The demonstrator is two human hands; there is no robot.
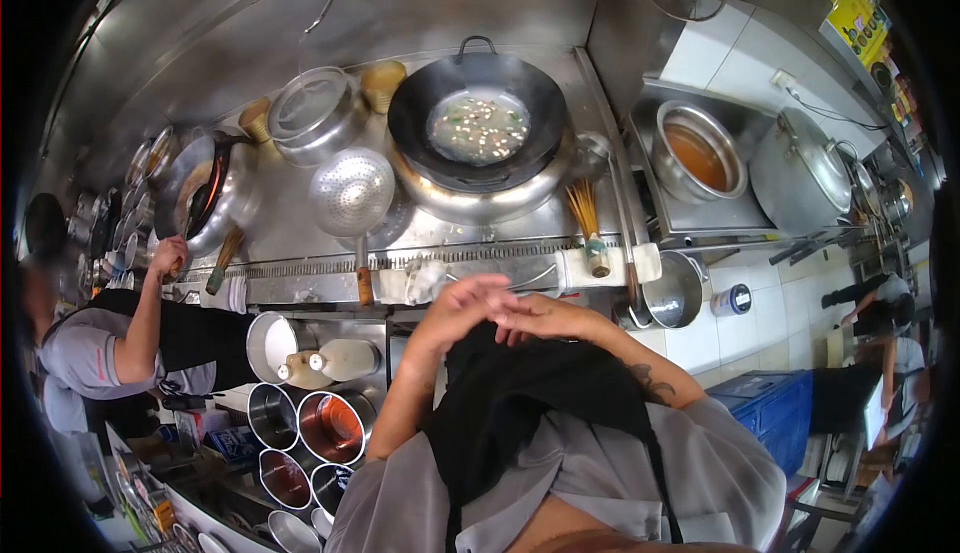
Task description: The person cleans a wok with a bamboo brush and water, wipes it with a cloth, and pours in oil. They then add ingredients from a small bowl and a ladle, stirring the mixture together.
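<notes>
My left hand (455, 310) and my right hand (545, 317) meet in front of my black apron (500, 403), the fingers touching or overlapping. Both have their fingers stretched out, and I see nothing held in either. Beyond them a black wok (410, 113) rests on a burner ring (465, 203), with clear liquid (480, 131) and pale and green bits in it. A perforated skimmer (352, 191) lies left of the wok, its wooden handle towards me. A bamboo brush (590, 225) stands to the right, beside a folded cloth (640, 262) on the stove's front edge.
To the left a co-worker (95, 353) holds a hand over another wok (187, 188). Several pots of sauce, one red (333, 427), stand at lower left. At right are a pot of brown liquid (700, 158), a big lidded pot (800, 173) and a blue bin (765, 408).
</notes>
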